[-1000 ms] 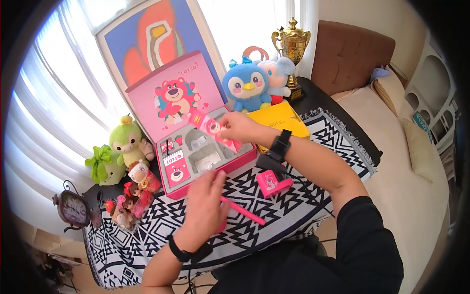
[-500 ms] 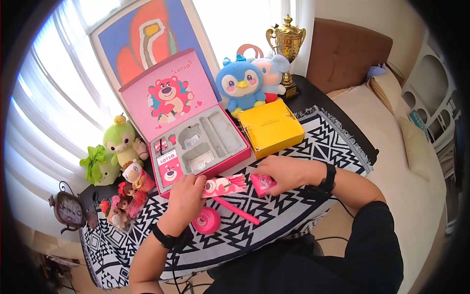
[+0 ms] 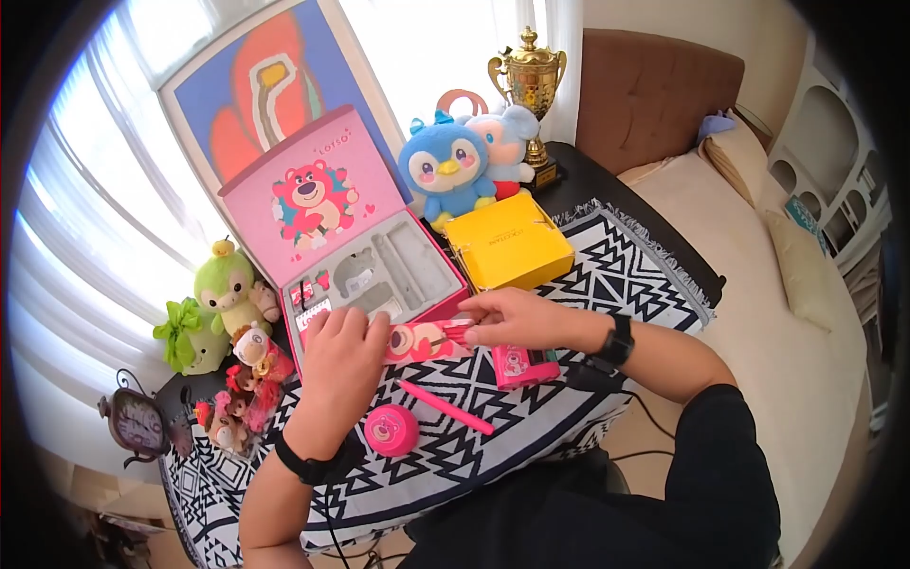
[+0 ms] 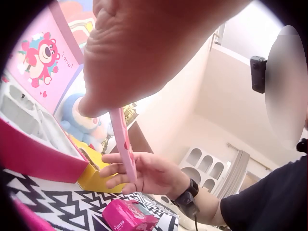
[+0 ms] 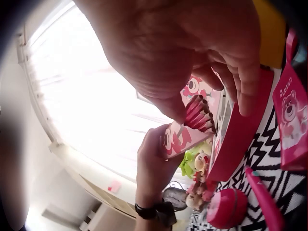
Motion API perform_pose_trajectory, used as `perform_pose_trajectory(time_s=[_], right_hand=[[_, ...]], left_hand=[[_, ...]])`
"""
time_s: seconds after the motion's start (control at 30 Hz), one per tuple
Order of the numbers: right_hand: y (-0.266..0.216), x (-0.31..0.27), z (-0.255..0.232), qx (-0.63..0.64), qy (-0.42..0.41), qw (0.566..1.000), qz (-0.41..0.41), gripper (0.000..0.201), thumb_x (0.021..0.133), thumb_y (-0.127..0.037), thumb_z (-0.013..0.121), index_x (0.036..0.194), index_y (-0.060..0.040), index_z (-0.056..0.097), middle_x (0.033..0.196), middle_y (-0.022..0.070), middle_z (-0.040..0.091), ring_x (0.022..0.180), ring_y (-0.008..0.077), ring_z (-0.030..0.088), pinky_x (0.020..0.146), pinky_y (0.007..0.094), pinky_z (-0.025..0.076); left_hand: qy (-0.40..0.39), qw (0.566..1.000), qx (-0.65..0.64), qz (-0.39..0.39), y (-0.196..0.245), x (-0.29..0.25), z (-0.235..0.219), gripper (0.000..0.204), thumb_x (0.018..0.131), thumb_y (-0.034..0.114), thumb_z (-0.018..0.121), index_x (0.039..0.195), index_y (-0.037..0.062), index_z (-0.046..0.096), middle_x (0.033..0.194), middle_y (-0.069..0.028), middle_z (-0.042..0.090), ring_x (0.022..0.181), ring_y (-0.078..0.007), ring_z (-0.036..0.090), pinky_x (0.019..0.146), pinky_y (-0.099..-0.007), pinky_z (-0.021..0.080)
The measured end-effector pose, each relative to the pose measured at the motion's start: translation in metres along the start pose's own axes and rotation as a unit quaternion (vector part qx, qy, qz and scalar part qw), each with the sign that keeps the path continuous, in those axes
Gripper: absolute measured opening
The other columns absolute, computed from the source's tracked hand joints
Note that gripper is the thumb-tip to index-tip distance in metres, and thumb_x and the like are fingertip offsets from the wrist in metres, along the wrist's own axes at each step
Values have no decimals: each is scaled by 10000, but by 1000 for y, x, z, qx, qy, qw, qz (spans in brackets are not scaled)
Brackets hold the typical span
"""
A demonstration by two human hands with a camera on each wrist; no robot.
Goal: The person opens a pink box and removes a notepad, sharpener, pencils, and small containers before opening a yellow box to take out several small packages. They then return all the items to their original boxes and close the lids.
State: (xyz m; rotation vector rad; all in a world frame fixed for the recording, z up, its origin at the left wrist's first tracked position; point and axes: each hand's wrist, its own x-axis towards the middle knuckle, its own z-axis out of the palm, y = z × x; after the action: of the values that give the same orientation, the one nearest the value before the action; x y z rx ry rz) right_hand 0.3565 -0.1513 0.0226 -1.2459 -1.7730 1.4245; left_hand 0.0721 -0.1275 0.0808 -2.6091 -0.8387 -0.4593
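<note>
My left hand (image 3: 334, 379) grips the left end of a pink bear-print pack (image 3: 413, 343), held above the cloth at the open pink box's front edge. Several red pencils (image 5: 201, 115) poke out of the pack's right end in the right wrist view. My right hand (image 3: 531, 321) is at that end, its fingers extended and spread, the thumb beside the pencils; whether it touches them I cannot tell. Below it stands a pink case (image 3: 524, 368). A round pink item (image 3: 391, 430) and a pink pen (image 3: 445, 408) lie on the patterned cloth.
The box (image 3: 447, 309) has a grey tray with recesses and a raised lid. Right of it sits a yellow box (image 3: 512, 242), with a blue plush (image 3: 444, 169) and a gold trophy (image 3: 529, 81) behind. Plush toys and a clock (image 3: 137, 422) stand left.
The pack has passed from my right hand above the box to my left hand at its front. My right hand held the pink case half a second ago, then left it for the pencil ends.
</note>
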Motion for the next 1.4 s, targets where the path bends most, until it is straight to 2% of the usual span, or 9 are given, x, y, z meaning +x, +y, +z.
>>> perform_pose_trajectory(time_s=[0.03, 0.1, 0.2, 0.37, 0.57, 0.8, 1.2, 1.33, 1.4], right_hand=[[1, 8, 1, 180, -45, 981, 62, 650, 966, -254, 718, 1451, 77, 440, 1340, 129, 602, 1146, 183, 645, 943, 320, 543], [10, 22, -1, 238, -80, 964, 82, 652, 964, -215, 716, 1469, 69, 417, 1353, 126, 592, 1142, 182, 648, 929, 316, 552], [18, 36, -2, 325, -128, 932, 97, 550, 947, -140, 727, 1416, 31, 496, 1282, 96, 638, 1111, 152, 660, 886, 289, 572], [6, 40, -1, 209, -182, 953, 122, 158, 944, -161, 730, 1033, -34, 703, 946, 42, 732, 843, 86, 684, 676, 195, 505], [11, 47, -4, 185, -200, 953, 135, 154, 962, -163, 704, 967, -9, 702, 832, 21, 707, 660, 43, 606, 524, 183, 418], [24, 47, -25, 184, -232, 944, 149, 177, 956, -205, 721, 1003, -34, 718, 830, 1, 702, 655, 37, 590, 539, 184, 434], [16, 43, -31, 2, -235, 967, 99, 194, 963, -257, 707, 979, -64, 701, 768, -28, 646, 649, 61, 570, 558, 222, 418], [15, 28, -48, -152, -164, 968, 115, 236, 970, -279, 673, 965, -46, 711, 742, -17, 631, 662, 94, 573, 595, 268, 451], [15, 27, -54, -277, -149, 940, 135, 292, 979, -295, 662, 1028, -13, 718, 812, 60, 688, 747, 179, 640, 678, 332, 498]], left_hand=[[0, 1000, 2, 0, -1, 7, 0, 387, 724, 93, 736, 1095, 73, 630, 894, -96, 569, 924, -294, 596, 858, -438, 452], [-61, 995, 70, 35, -4, 16, 0, 234, 815, 114, 637, 1046, 72, 628, 901, -79, 583, 945, -260, 601, 889, -427, 461], [-33, 996, 73, 40, -4, 19, 0, 227, 799, 107, 639, 1023, 75, 626, 900, -73, 586, 933, -257, 605, 909, -431, 456], [-30, 995, 90, 26, -7, 18, 6, 226, 810, 106, 624, 1033, 75, 629, 896, -68, 585, 923, -250, 604, 912, -435, 454], [-16, 997, 71, 23, -11, 13, 10, 266, 806, 118, 624, 1068, 73, 626, 893, -64, 575, 906, -243, 596, 861, -414, 459], [-9, 996, 89, 17, -22, 3, 12, 273, 807, 133, 622, 1074, 78, 623, 881, -56, 563, 892, -237, 590, 833, -395, 458], [-10, 997, 69, -11, -32, -12, 23, 275, 808, 131, 615, 1079, 81, 611, 874, -69, 552, 878, -255, 579, 774, -394, 452], [-15, 994, 85, -68, -49, -41, 29, 259, 816, 130, 610, 1071, 83, 608, 890, -75, 550, 890, -263, 569, 763, -397, 448], [-23, 993, 81, -77, -56, -53, 32, 251, 822, 119, 609, 1070, 80, 606, 900, -80, 550, 892, -268, 564, 758, -407, 445]])
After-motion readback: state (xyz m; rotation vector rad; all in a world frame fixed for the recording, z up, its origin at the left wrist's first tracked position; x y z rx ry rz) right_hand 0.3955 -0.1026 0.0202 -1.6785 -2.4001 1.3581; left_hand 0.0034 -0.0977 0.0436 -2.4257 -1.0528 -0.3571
